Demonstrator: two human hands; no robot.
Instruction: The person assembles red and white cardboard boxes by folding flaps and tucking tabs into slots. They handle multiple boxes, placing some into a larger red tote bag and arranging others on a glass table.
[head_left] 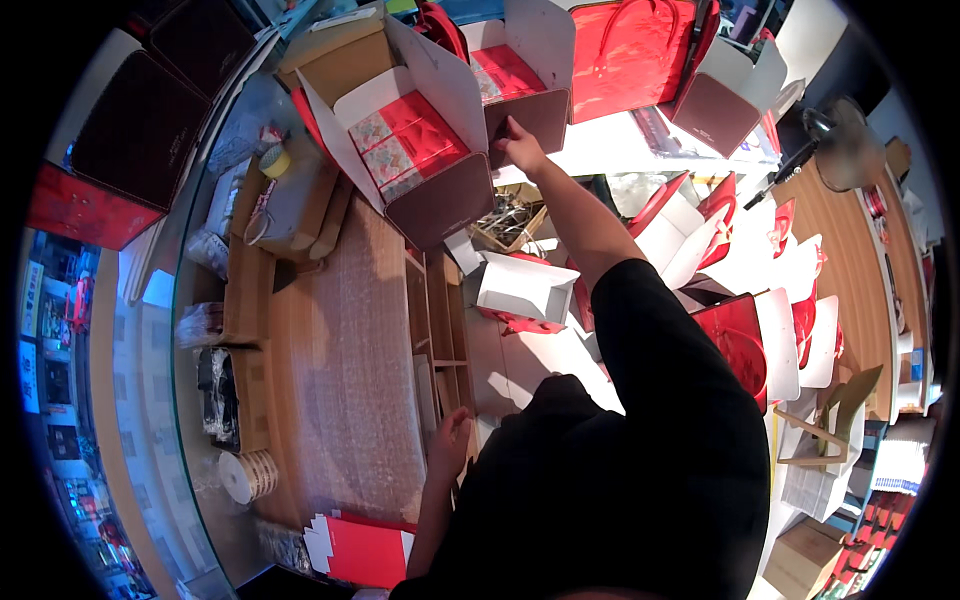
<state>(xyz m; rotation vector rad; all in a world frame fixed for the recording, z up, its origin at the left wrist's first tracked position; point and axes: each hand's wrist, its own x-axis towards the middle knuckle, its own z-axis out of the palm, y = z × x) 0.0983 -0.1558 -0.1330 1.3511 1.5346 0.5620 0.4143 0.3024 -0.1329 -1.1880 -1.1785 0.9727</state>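
My right hand point(522, 152) reaches forward, its fingers closed at the dark brown front flap point(535, 115) of a gift box. Inside that box lie red patterned packages point(505, 72). Just left of it stands another open gift box point(430, 212), white inside with a brown front, holding red and floral packages point(405, 145). My left hand point(450, 440) hangs low beside the wooden counter, holding nothing, its fingers loosely curled and a little apart. Part of the right hand's grip is hidden by the hand itself.
Red bags and open white-lined boxes point(690, 235) crowd the right side. A small open box point(525, 290) sits below a tray of metal items point(510, 215). On the left, a wooden counter point(345, 350) bears a ribbon roll point(248, 476) and red card point(365, 552) along a glass edge.
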